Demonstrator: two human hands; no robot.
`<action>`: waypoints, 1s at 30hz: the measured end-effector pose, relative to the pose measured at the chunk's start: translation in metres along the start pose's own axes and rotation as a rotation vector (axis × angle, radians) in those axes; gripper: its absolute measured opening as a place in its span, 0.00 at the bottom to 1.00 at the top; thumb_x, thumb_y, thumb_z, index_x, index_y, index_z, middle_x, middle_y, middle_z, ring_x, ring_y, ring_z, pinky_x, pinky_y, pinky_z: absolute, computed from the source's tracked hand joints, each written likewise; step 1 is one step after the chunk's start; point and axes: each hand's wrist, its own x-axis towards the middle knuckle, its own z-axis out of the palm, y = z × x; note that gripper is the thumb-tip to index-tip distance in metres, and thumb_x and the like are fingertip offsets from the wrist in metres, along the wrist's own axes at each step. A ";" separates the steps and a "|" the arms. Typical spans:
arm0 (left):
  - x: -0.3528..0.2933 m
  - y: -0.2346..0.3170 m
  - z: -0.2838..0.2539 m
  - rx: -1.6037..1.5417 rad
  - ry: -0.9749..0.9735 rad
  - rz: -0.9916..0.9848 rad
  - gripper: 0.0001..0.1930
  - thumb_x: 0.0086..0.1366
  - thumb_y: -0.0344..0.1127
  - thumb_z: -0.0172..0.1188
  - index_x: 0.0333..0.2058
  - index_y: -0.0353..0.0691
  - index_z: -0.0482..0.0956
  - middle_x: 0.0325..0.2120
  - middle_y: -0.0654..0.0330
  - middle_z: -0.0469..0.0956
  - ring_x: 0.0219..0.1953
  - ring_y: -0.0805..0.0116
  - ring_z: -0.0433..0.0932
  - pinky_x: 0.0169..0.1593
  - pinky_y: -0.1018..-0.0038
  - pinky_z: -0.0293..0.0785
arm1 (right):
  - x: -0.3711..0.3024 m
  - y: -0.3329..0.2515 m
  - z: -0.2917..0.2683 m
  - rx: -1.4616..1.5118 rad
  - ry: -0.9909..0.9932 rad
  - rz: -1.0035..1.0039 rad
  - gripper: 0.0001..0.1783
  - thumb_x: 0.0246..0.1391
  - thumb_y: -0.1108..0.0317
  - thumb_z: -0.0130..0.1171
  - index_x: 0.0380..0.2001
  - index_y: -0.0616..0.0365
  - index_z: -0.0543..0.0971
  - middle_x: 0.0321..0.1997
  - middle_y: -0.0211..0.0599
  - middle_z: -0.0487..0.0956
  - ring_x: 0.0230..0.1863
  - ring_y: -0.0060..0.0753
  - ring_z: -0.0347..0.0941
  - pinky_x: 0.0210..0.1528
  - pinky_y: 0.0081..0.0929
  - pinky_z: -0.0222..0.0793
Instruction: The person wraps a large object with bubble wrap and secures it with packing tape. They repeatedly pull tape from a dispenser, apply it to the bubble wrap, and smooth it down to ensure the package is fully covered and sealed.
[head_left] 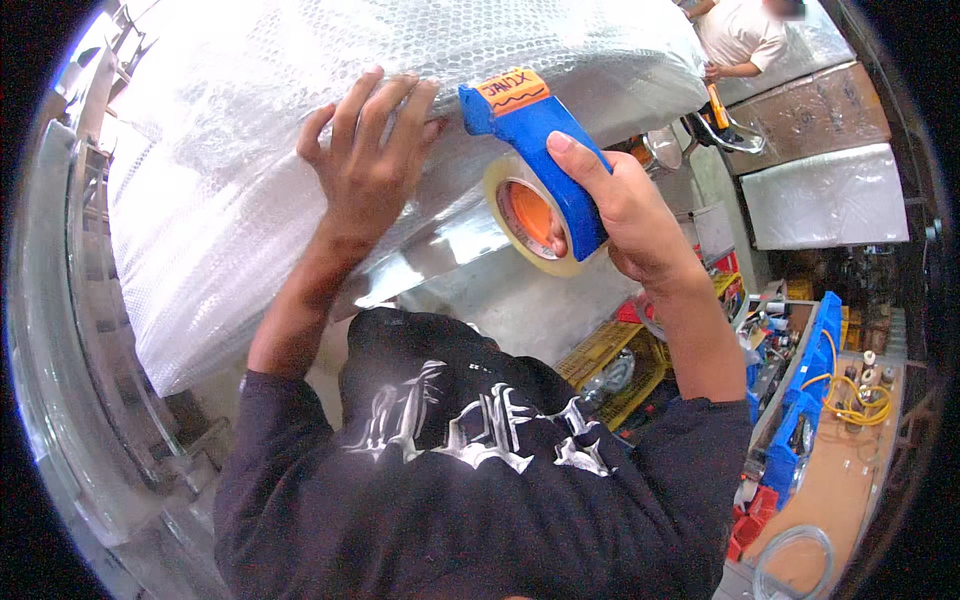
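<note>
A large bulky object covered in bubble wrap (230,130) fills the upper part of the head view. My left hand (370,150) rests on its near edge, fingers spread on the plastic. Wrapped around a blue tape dispenser (535,130) is my right hand (635,205), thumb along its side. A roll of clear packing tape (497,200) with an orange hub sits in the dispenser. The dispenser's head, marked with an orange label, is against or just over the wrap; I cannot tell which. The underside of the wrapped object is mostly hidden.
A person (745,45) stands at the far right beside wrapped boxes (830,115). Yellow crates (610,355) sit low on the right. Beyond them are blue bins (790,440) and a wooden bench (835,490) with a coiled yellow hose (865,402). Metal racking (95,260) lines the left.
</note>
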 end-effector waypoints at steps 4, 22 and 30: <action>0.021 -0.017 0.010 -0.034 0.000 0.147 0.17 0.50 0.39 0.68 0.42 0.54 0.84 0.41 0.74 0.80 0.46 0.73 0.77 0.49 0.69 0.64 | 0.008 -0.006 -0.004 -0.014 -0.025 0.005 0.30 0.61 0.40 0.60 0.31 0.63 0.79 0.22 0.33 0.78 0.18 0.24 0.75 0.22 0.21 0.71; 0.074 -0.018 -0.002 -0.206 -0.151 -0.067 0.07 0.56 0.33 0.71 0.34 0.45 0.85 0.32 0.60 0.84 0.42 0.60 0.82 0.49 0.67 0.75 | 0.001 -0.018 -0.008 0.084 -0.047 0.027 0.31 0.62 0.39 0.57 0.32 0.63 0.81 0.23 0.34 0.80 0.20 0.23 0.76 0.23 0.21 0.72; 0.086 -0.007 -0.003 -0.396 -0.352 -0.482 0.11 0.56 0.33 0.70 0.39 0.46 0.86 0.40 0.57 0.86 0.48 0.59 0.83 0.53 0.66 0.77 | -0.001 0.006 -0.005 0.045 -0.035 -0.007 0.30 0.63 0.41 0.58 0.30 0.62 0.81 0.23 0.30 0.79 0.21 0.20 0.74 0.25 0.21 0.70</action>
